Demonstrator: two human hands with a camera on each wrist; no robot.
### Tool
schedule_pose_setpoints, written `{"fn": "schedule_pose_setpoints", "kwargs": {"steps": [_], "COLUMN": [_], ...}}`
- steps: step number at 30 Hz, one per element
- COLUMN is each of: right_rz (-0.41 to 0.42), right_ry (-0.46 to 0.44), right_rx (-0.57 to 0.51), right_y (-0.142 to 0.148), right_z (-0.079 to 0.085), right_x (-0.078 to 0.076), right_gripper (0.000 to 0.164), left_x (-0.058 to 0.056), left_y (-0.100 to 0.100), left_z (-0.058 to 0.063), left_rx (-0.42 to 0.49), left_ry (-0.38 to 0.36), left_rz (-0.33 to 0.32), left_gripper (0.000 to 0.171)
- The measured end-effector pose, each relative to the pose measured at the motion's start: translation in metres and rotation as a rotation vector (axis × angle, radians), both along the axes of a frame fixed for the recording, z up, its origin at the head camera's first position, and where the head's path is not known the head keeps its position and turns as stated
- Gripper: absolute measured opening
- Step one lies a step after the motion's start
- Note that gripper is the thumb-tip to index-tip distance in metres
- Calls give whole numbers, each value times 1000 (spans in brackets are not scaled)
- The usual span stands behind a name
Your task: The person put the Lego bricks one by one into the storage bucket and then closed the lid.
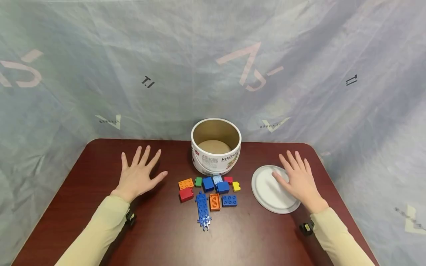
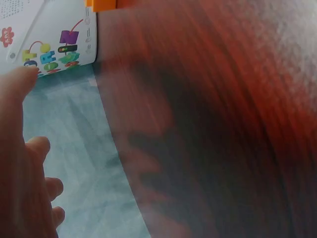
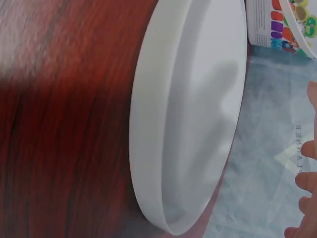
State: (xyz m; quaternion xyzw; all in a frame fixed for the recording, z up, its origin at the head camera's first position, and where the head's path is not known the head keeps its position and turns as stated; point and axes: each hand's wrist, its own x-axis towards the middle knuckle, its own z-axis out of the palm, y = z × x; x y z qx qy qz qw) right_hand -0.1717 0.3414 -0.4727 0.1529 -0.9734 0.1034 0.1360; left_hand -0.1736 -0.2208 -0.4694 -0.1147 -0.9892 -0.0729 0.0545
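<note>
Presently | left hand [image 1: 138, 177] is splayed, nothing held; right hand [image 1: 299, 180] likewise, partly over round white plastic lid [image 1: 266, 184] | mixed-colour plastic bricks [image 1: 208, 184] are laid between hands on dark-red desk [image 1: 159, 240], nearer left

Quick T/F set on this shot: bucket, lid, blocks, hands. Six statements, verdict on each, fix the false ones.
1. The bucket stands upright on the table. True.
2. The bucket is closed. False: its top is open; the white lid lies apart from it, to its right in the head view.
3. Two orange blocks lie on the table. True.
4. Both hands grip blocks. False: the left hand and right hand hold nothing, fingers spread.
5. The yellow block is nearer the white lid than the green block is. True.
6. The piece reaching closest to the person is green. False: it is the long blue piece.
</note>
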Motion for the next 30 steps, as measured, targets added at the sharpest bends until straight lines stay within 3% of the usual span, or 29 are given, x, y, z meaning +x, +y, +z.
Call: {"fn": "schedule_pose_setpoints", "kwargs": {"steps": [15, 21, 30], "right_rz": [39, 106, 189], "right_ry": [45, 98, -61], "right_rx": [-24, -73, -184], "right_y": [-19, -25, -40], "right_z": [4, 3, 5], "right_x": [-3, -6, -7], "right_gripper": [74, 62, 42], "left_x": [-3, -3, -7], "left_y": [2, 9, 27], "left_z": [-3, 0, 2], "left_rx": [11, 39, 209], "left_ry": [4, -25, -77], "left_rz": [-19, -27, -33], "left_gripper": [91, 92, 88]}}
